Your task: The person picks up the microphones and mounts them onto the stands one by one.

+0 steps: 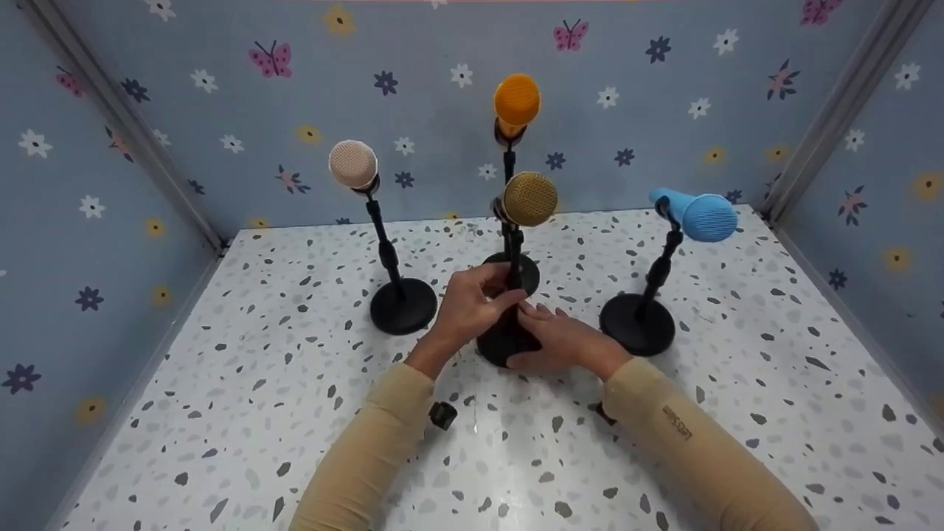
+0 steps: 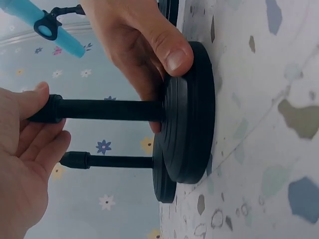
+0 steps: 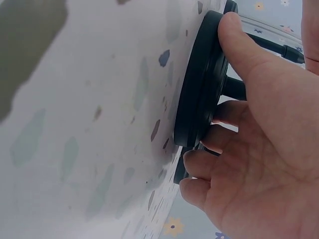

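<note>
A gold microphone (image 1: 529,199) sits in the clip of a black microphone stand (image 2: 112,109) near the middle of the table. My left hand (image 1: 472,304) pinches the stand's pole at the collar between thumb and fingers. Lower down, my right hand (image 1: 562,341) holds the round black base (image 3: 199,84), its thumb on the rim and its fingers curled at the far side, by the pole. Whether the base rests fully on the table cannot be told. Directly behind stands an orange microphone (image 1: 517,99) on its own stand, partly hidden by the gold one.
A pale pink microphone (image 1: 353,164) on a stand is at the left, and a light blue microphone (image 1: 704,216) on a stand at the right. The speckled white table (image 1: 509,472) meets blue patterned walls (image 1: 442,44) at the back and sides.
</note>
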Demonstrator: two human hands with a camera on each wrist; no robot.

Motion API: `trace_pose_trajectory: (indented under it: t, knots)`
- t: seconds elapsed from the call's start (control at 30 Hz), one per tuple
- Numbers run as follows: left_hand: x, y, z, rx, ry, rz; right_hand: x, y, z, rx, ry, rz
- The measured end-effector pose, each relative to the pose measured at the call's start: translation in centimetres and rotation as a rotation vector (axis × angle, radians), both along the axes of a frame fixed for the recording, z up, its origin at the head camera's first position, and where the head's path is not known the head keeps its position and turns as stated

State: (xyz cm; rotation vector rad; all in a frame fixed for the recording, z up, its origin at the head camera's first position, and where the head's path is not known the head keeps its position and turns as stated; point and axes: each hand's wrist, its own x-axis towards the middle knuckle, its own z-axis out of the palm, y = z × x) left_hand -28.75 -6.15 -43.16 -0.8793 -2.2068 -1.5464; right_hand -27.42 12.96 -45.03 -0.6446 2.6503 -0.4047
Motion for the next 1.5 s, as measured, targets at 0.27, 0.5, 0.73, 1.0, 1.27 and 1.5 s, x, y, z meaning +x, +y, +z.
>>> trace_pose_trajectory:
  t: [0.27,0.5,0.73,1.0,1.27,1.5]
  knots:
    - [-0.8,-0.7,0.6,-0.056,0.018,-0.075,-0.2,-0.1,0.2,0.004,-0.005,0.000]
    - [-0.7,-0.8,0.6,-0.132,0.021,-0.064,-0.4,0.1,0.0,0.039,-0.026,0.027]
    - [0.3,-1.4,0.5,-0.357,0.013,-0.007,-0.2,0.4,0.2,0.040,-0.008,0.073]
    - [2.5,-3.5,-2.5,-0.810,-0.187,-0.055,1.0,1.4,0.4,0.105,0.051,0.167]
    - [3.3,-2.3,-2.4,-0.970,-0.279,-0.052,1.5,1.6,0.3,0.105,0.097,0.153]
    - [3.0,-1.6,-1.5,-1.144,-0.291,0.022,0.5,0.4,1.0,0.148,0.103,0.149]
